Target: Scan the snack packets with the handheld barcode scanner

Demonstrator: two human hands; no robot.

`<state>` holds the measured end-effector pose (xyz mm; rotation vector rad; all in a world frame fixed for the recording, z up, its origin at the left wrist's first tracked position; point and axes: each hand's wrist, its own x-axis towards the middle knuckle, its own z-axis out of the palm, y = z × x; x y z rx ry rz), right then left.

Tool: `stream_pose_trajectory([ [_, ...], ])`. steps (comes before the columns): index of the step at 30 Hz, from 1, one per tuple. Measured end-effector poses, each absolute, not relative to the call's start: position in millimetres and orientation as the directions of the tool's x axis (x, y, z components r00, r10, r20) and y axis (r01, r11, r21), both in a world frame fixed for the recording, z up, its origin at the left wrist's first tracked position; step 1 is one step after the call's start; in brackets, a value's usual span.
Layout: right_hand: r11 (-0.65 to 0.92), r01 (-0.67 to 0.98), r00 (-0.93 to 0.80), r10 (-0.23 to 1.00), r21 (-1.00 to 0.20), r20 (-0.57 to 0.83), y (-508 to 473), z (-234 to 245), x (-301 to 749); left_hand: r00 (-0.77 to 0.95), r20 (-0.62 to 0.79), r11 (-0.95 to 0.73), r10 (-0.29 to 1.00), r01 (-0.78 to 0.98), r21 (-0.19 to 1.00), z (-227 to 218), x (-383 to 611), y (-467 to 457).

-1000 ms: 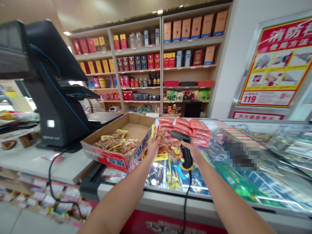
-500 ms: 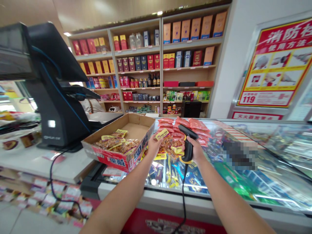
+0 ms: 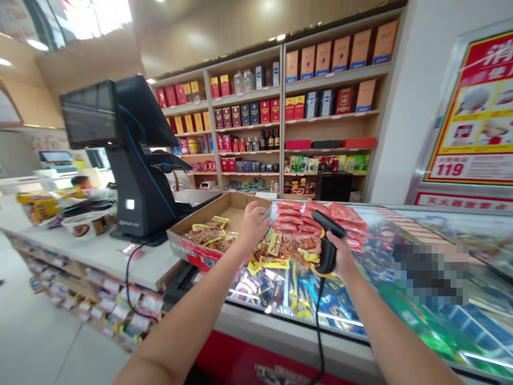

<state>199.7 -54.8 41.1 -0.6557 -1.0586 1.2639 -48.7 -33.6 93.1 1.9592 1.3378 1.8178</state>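
Observation:
My right hand (image 3: 340,251) grips a black and yellow barcode scanner (image 3: 329,248) by its handle, its cable hanging down over the counter front. My left hand (image 3: 253,222) is raised at the right edge of an open cardboard box (image 3: 236,206), fingers apart and nothing seen in them. Inside the box lie several yellow-labelled snack packets (image 3: 210,230). More of these snack packets (image 3: 276,246) are heaped on the glass top between my hands. Behind them are stacked pink packets (image 3: 296,219). My left forearm hides part of the box.
A black checkout terminal (image 3: 140,160) stands on the white counter (image 3: 148,267) at the left. Under me is a glass-topped case (image 3: 256,291) with packaged goods inside. Shelves (image 3: 248,123) of boxes and bottles line the back wall. A blurred-out dark item (image 3: 430,272) is at the right.
My left hand has let go of a snack packet on the heap and moved up and left to the box edge. The view has turned left. The scanner stays in my right hand.

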Motion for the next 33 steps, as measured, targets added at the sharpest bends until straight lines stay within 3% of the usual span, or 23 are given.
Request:
stream_pose_trajectory([
  [2, 0.224, -0.445, -0.06, 0.958, -0.867, 0.279, -56.1, 42.3, 198.8, -0.096, 0.683, -0.459, 0.724, 0.672, 0.582, 111.6, -83.4, -23.9],
  [5, 0.188, -0.448, -0.132, 0.953, -0.874, 0.272, -59.0, 43.8, 196.0, -0.125, 0.499, -0.148, 0.857, 0.87, 0.471, 130.9, -145.7, -6.2],
  [7, 0.143, -0.428, -0.208, 0.945, -0.892, 0.251, -60.9, 43.3, 193.4, -0.22, 0.37, 0.052, 0.903, 0.909, 0.413, 135.7, -185.6, 2.4],
  [9, 0.097, -0.403, -0.276, 0.935, -0.91, 0.222, -61.9, 41.4, 191.0, -0.263, 0.279, 0.141, 0.924, 0.91, 0.39, 134.9, -217.1, 6.3],
  [13, 0.072, -0.377, -0.31, 0.93, -0.924, 0.199, -61.5, 36.8, 188.7, -0.239, 0.084, 0.208, 0.967, 0.938, 0.275, 127.3, -246.1, 4.7],
  [16, 0.068, -0.383, -0.313, 0.928, -0.921, 0.199, -61.8, 36.5, 188.0, -0.204, 0.0, 0.202, 0.979, 0.969, 0.142, 126.1, -245.8, 2.3],
  [18, 0.064, -0.386, -0.321, 0.926, -0.92, 0.199, -62.8, 37.0, 186.7, -0.201, -0.006, 0.2, 0.98, 0.971, 0.134, 129.1, -242.5, 0.1],
  [25, 0.072, -0.341, -0.298, 0.937, -0.937, 0.181, -62.6, 33.5, 180.7, -0.268, 0.057, 0.198, 0.962, 0.823, 0.532, 140.9, -239.2, -27.0],
  [29, 0.13, -0.29, -0.343, 0.911, -0.948, 0.23, -70.5, 48.6, 171.6, -0.243, 0.064, 0.066, 0.968, 0.489, 0.87, 144.3, -226.6, -44.9],
  [33, 0.208, -0.141, -0.416, 0.875, -0.968, 0.249, -89.1, 75.7, 149.3, -0.123, 0.087, -0.052, 0.989, 0.265, 0.963, 148.4, -203.9, -50.9],
])
